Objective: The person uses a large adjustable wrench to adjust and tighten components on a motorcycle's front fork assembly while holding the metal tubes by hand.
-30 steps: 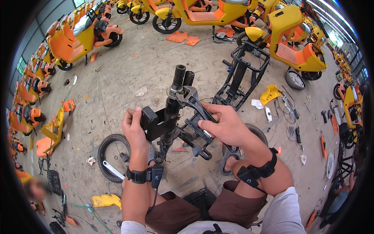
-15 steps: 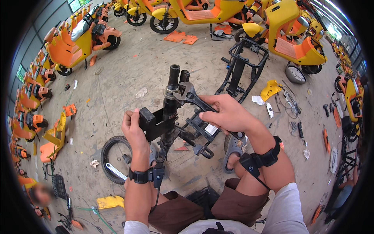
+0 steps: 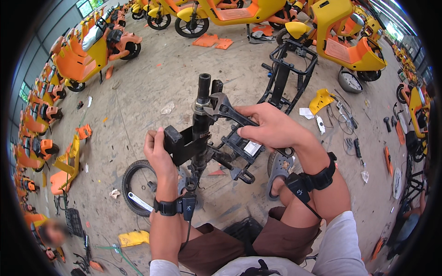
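A bare black scooter frame [image 3: 280, 85] stands before me, its steering tube [image 3: 201, 122] rising upright near the middle. My right hand [image 3: 271, 129] is closed round the handle of a dark adjustable wrench [image 3: 230, 112]. The wrench's jaws sit at the metal nut [image 3: 199, 109] near the top of the tube; whether they grip it I cannot tell. My left hand [image 3: 159, 152] holds a black metal bracket [image 3: 189, 146] that juts from the tube's left side, fingers on its block-like outer end.
A loose tyre [image 3: 126, 187] lies left of my legs with a silver wrench [image 3: 140, 201] by it. Yellow and orange scooters [image 3: 225, 14] stand around. Right of the frame lie a yellow panel [image 3: 321, 101], cables [image 3: 346, 117] and a round grey wheel part [image 3: 351, 82]. Another person [image 3: 407, 221] is at the far right.
My right hand and the wrench handle have swung slightly up and away from me, the jaws staying at the nut. My left hand keeps its hold on the bracket.
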Tool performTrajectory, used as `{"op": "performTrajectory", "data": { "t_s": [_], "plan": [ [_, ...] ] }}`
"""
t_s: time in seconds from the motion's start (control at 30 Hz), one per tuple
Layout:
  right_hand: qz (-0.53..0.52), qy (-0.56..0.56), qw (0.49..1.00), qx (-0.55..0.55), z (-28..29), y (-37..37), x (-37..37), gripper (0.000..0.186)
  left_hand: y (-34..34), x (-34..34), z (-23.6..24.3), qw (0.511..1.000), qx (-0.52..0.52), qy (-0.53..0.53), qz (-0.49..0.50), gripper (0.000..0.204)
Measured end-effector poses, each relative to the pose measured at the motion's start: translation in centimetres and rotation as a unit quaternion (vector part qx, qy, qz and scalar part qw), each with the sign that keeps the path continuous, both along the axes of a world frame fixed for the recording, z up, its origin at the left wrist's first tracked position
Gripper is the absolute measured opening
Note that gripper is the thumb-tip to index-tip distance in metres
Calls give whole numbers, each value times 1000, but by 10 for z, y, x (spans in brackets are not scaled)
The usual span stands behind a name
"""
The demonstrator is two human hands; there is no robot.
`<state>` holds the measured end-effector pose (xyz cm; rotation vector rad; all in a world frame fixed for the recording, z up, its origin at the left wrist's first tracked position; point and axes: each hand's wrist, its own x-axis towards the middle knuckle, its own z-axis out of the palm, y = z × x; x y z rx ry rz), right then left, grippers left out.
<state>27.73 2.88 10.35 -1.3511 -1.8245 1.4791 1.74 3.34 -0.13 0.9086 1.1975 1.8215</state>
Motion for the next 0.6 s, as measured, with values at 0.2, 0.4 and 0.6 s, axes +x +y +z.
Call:
{"op": "performTrajectory", "data": {
  "t_s": [0.2,0.4,0.6],
  "plan": [
    [12,20,1000,13,-3,3,0,45,-1,1,1,1000,0,-4,-3,25],
    [-4,52,998,-27,-2,-2,-3,42,2,4,0,1000,1,-11,23,26],
    [-7,38,999,-19,0,-7,-10,43,3,6,-2,999,22,-10,33,30]
  ]
}}
